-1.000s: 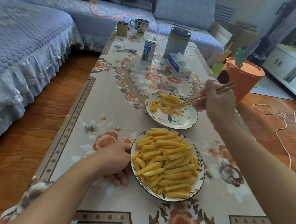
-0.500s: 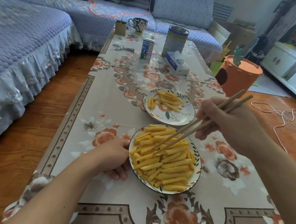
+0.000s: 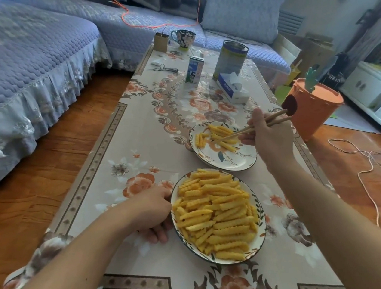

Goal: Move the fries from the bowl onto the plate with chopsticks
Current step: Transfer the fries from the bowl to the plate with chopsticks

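A patterned bowl [image 3: 263, 238] heaped with crinkle-cut fries [image 3: 216, 216] sits near me on the flowered table. Just beyond it stands a white plate [image 3: 240, 160] with several fries [image 3: 219, 134] on its far half. My left hand [image 3: 153, 210] grips the bowl's left rim, fingers curled under its edge. My right hand [image 3: 269, 135] holds a pair of wooden chopsticks [image 3: 243, 131] over the plate's right side. Their tips reach in among the fries on the plate. Whether a fry is pinched between the tips is unclear.
Farther along the table stand a tissue box [image 3: 233, 87], a milk carton [image 3: 194, 69], a tin can [image 3: 230, 57], scissors [image 3: 165, 69], a mug [image 3: 183, 38] and a small box [image 3: 161, 42]. An orange bin [image 3: 313, 108] stands right of the table, loose cord [image 3: 375, 156] on the floor, sofa on the left.
My right hand moved the chopsticks from the plate to the bowl's fries and back over the plate. My left hand stayed on the bowl's rim.
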Demonstrator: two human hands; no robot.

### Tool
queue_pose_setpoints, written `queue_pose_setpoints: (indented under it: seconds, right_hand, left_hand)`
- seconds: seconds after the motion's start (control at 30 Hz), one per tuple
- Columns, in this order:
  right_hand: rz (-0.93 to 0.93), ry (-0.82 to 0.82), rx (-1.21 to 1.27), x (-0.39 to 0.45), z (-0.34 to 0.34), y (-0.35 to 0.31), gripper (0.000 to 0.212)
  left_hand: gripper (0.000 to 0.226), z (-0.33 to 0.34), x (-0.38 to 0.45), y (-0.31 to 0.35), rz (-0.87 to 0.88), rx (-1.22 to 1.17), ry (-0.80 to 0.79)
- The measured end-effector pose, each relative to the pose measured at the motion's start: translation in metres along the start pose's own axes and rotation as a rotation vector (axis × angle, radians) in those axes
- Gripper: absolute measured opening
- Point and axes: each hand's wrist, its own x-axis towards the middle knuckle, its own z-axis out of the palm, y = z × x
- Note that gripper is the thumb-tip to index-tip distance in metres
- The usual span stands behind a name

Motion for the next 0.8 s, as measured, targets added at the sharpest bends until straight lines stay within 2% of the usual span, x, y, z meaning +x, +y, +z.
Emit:
queue_pose_setpoints:
  seconds: [0.13,0.47,0.8]
  right_hand:
    - [0.035,0.021,0.002,0.011,0.023,0.004,0.038]
    - [-0.126,-0.075,-0.235,0.008,0.025,0.012,0.038]
    - [-0.063,0.03,0.016,-0.021,-0.037,-0.018,0.041]
  left_hand:
    - [0.024,-0.002,0.001,0.0,-0.001,-0.006,-0.017]
    - [0.025,-0.004,0.0,0.002,-0.005,-0.01,-0.028]
    - [0.021,-0.001,-0.005,0.004,0.005,0.002,-0.014]
